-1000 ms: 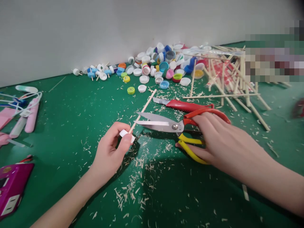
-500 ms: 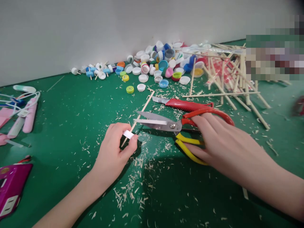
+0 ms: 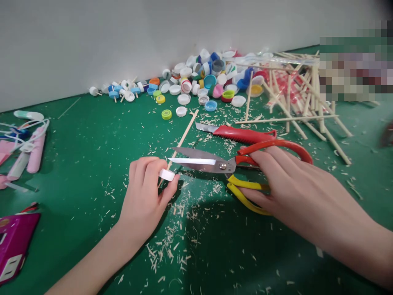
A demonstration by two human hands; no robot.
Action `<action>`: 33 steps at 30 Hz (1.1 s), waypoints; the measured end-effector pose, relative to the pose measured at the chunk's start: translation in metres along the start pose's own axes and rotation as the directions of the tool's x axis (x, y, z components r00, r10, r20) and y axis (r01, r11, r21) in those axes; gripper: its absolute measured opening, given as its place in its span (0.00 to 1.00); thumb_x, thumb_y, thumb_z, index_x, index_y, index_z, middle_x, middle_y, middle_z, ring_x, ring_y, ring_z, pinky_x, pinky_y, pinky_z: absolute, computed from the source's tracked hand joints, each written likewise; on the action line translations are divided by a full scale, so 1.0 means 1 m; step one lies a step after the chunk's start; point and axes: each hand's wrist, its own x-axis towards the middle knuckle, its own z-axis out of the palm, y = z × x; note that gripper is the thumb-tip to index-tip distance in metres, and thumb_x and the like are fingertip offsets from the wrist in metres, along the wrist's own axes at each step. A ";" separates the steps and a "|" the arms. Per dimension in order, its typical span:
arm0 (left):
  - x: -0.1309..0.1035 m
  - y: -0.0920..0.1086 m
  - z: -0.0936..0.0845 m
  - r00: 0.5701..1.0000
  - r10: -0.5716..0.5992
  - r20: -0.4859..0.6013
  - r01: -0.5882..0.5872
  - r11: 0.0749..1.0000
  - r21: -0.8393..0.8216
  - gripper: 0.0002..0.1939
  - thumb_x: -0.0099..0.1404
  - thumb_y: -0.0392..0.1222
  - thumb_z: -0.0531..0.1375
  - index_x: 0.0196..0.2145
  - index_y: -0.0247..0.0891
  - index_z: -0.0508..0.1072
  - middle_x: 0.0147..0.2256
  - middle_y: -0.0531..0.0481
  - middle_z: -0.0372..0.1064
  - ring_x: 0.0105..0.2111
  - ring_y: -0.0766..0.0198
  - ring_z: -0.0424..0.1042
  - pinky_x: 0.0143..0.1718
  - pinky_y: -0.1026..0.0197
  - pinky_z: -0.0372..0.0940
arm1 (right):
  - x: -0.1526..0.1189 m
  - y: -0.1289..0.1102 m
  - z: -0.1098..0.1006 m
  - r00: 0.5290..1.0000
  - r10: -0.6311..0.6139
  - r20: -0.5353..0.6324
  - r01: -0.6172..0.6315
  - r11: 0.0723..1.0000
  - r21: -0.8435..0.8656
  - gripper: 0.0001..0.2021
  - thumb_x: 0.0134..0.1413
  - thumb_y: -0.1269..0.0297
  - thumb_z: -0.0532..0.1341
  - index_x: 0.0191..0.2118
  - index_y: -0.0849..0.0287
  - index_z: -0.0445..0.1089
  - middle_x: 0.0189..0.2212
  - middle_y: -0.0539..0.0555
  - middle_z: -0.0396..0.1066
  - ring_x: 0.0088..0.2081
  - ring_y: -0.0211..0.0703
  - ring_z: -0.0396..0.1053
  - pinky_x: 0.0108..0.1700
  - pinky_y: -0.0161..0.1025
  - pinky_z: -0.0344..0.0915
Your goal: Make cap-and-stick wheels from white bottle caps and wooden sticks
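Observation:
Between the thumb and fingers of my left hand (image 3: 147, 190) is a white bottle cap (image 3: 167, 175). My right hand (image 3: 282, 180) grips scissors (image 3: 202, 161) by their red and yellow handles. The blades are slightly parted and point left, their tips close to the cap. Under the blades and beside the cap, a thin wooden stick (image 3: 187, 130) slants across the green table (image 3: 86, 164). Just beyond the scissors lies a red utility knife (image 3: 242, 134) with its blade extended.
Many bottle caps (image 3: 184, 99) are heaped along the wall, with cap-and-stick pieces (image 3: 124, 93) to their left. Wooden sticks (image 3: 288, 100) lie at the back right. Glue guns (image 3: 37, 149) and a magenta box (image 3: 18, 241) sit at left. Wood shavings (image 3: 168, 237) litter the table.
The scissors have shifted slightly left, bringing the blade tips nearer the white cap. My left hand has tilted the cap a little. The view has moved slightly.

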 end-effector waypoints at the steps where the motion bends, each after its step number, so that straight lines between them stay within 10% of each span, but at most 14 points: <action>1: 0.000 0.000 0.000 1.000 -0.010 0.001 0.010 1.000 -0.005 0.08 0.72 0.40 0.59 0.46 0.43 0.63 0.44 0.48 0.66 0.45 0.57 0.64 0.43 0.54 0.61 | 0.000 0.001 -0.001 1.000 -0.001 0.003 0.001 1.000 -0.007 0.31 0.72 0.43 0.38 0.44 0.64 0.67 0.37 0.61 0.72 0.31 0.47 0.72 0.23 0.42 0.62; 11: 0.003 0.000 -0.004 0.993 -0.116 -0.001 0.115 0.987 -0.111 0.04 0.72 0.41 0.57 0.42 0.42 0.64 0.37 0.51 0.63 0.36 0.63 0.63 0.35 0.59 0.60 | 0.000 0.007 0.003 1.000 -0.015 0.009 0.016 0.999 -0.039 0.33 0.71 0.41 0.38 0.43 0.66 0.68 0.34 0.60 0.70 0.27 0.46 0.70 0.21 0.40 0.61; 33: 0.001 0.000 -0.004 0.983 0.101 0.152 -0.071 0.980 -0.187 0.06 0.73 0.44 0.58 0.43 0.44 0.64 0.38 0.51 0.66 0.39 0.62 0.62 0.37 0.59 0.61 | 0.003 0.023 0.011 0.962 0.198 0.188 -0.230 0.958 0.170 0.39 0.63 0.28 0.38 0.45 0.60 0.69 0.36 0.60 0.72 0.26 0.46 0.69 0.19 0.41 0.57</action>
